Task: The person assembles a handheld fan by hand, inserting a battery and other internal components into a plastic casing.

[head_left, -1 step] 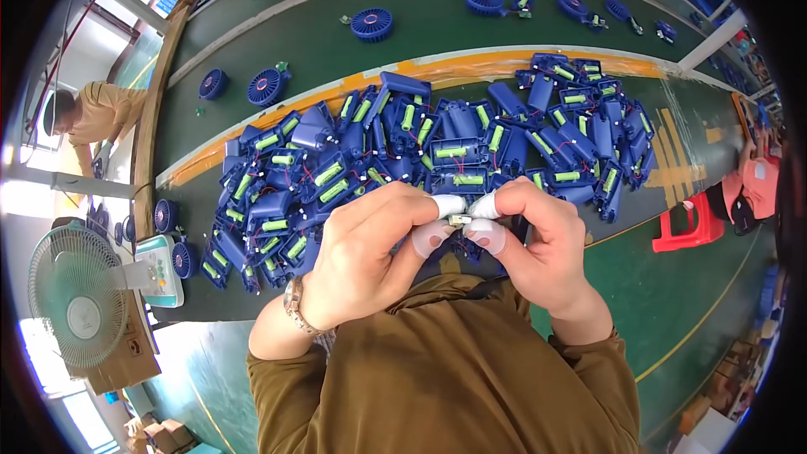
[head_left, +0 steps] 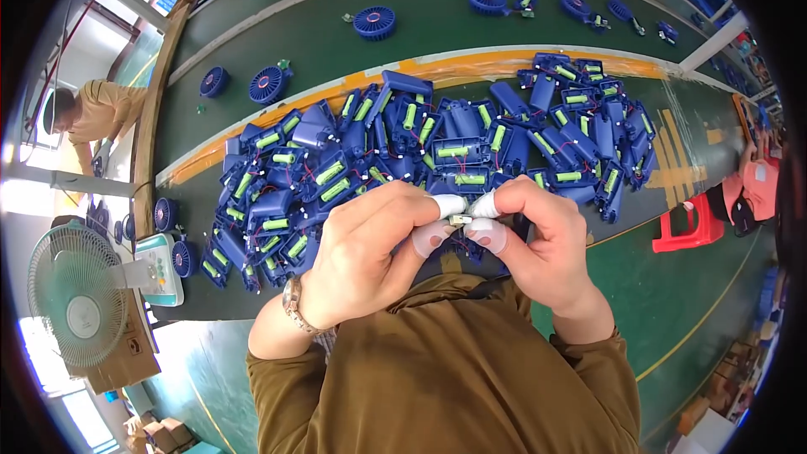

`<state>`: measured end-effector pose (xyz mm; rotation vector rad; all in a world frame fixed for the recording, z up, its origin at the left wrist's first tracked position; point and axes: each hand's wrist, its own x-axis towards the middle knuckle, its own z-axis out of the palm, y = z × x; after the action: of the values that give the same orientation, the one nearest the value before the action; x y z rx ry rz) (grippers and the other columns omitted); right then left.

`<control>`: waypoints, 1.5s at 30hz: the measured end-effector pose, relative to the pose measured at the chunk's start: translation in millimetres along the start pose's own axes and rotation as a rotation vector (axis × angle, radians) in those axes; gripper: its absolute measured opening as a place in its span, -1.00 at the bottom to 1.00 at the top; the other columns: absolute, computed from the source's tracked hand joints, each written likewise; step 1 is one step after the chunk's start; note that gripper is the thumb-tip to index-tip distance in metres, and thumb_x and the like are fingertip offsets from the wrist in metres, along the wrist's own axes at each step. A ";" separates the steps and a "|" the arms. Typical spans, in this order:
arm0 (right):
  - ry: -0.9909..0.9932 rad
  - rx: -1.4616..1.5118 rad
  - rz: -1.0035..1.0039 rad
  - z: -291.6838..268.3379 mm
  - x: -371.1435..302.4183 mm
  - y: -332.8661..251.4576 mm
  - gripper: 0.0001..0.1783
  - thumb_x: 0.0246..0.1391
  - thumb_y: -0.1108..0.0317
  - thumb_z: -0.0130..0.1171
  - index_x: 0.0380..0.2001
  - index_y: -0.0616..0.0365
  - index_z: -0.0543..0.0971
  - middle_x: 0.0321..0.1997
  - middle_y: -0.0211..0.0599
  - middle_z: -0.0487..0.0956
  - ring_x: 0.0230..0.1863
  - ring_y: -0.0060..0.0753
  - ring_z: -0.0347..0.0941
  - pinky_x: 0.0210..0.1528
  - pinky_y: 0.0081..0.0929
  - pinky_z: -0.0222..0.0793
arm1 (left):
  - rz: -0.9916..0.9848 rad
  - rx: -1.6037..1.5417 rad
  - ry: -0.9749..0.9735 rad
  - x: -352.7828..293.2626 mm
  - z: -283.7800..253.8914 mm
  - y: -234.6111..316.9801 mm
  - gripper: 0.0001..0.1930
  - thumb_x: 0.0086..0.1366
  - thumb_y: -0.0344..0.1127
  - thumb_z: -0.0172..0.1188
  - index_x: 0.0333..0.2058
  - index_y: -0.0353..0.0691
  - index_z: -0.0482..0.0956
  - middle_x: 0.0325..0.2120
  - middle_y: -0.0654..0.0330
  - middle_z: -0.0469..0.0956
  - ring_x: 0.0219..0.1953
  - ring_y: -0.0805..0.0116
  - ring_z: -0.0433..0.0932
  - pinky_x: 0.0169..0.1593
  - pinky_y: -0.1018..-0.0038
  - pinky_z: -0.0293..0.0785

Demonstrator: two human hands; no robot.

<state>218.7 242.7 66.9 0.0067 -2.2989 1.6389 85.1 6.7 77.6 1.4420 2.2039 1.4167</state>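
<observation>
Left hand [head_left: 361, 235] and right hand [head_left: 542, 248] meet in front, each with thumb and pointing finger pinching one small pale plug [head_left: 459, 220]. White wraps [head_left: 450, 206] cover the pointing fingers, and pale see-through covers [head_left: 496, 240] sit on the thumbs. From where I stand, the plug looks held up off the worktop [head_left: 202, 307], over the middle of its near edge. Fingertips hide most of it, so I cannot tell if it is one piece or two.

To do this bit well, I think both hands should squeeze the hard sides only, keep the plug straight, and press softly. It is so tiny that a hard or crooked push could make it slip or bend.

Just past the hands, a big heap of blue handle shells [head_left: 405, 84] spreads from near the worktop's left end to well along toward its right end. Many are open like little boats. One open shell [head_left: 479, 151] has a green battery [head_left: 452, 151] lying along inside it.

Beyond the worktop's far edge, round blue fan heads [head_left: 374, 23] lie on a green belt [head_left: 437, 8]. Off the left end stands a cardboard box [head_left: 134, 366]; I cannot see inside it.
</observation>
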 end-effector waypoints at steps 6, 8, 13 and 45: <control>-0.104 0.245 0.214 14.8 16.6 -4.0 -0.80 0.41 0.49 0.68 -0.07 0.27 0.79 -0.16 -0.44 0.81 -0.21 -0.74 0.56 -0.19 -0.58 0.42 | 0.136 0.045 0.046 -3.7 -15.8 -12.5 -0.83 0.49 -0.55 0.55 -0.01 -0.36 0.78 -0.21 -0.02 0.82 -0.26 0.03 0.81 -0.17 0.22 0.72; -0.091 0.287 0.227 21.3 20.0 1.6 -0.79 0.42 0.48 0.68 -0.06 0.27 0.79 -0.15 -0.46 0.81 -0.20 -0.76 0.57 -0.20 -0.60 0.41 | 0.135 0.046 0.045 -2.6 -20.5 -16.1 -0.84 0.49 -0.55 0.56 -0.04 -0.36 0.76 -0.24 -0.01 0.80 -0.29 0.04 0.78 -0.21 0.22 0.69; -0.121 0.442 0.238 38.0 30.3 24.2 -0.82 0.48 0.49 0.62 -0.11 0.26 0.73 -0.18 -0.43 0.78 -0.21 -0.71 0.60 -0.14 -0.52 0.58 | 0.092 0.004 -0.032 3.0 -33.1 -28.5 -0.85 0.45 -0.50 0.60 -0.16 -0.31 0.76 -0.32 0.08 0.74 -0.38 0.11 0.71 -0.29 0.22 0.61; -0.029 -0.327 0.148 24.1 301.0 349.6 -0.58 0.48 0.32 0.59 0.30 0.22 0.81 0.16 -0.26 0.85 0.18 -0.31 0.77 0.36 -0.31 0.66 | -0.464 -0.400 0.371 352.0 -49.8 -542.5 -0.72 0.64 -0.41 0.54 0.22 -0.30 0.79 -0.02 0.17 0.86 -0.02 0.38 0.81 0.11 0.37 0.81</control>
<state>-138.1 394.0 -184.5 -0.2197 -2.6169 1.3123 -473.0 200.1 -190.4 0.5287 2.0783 1.8977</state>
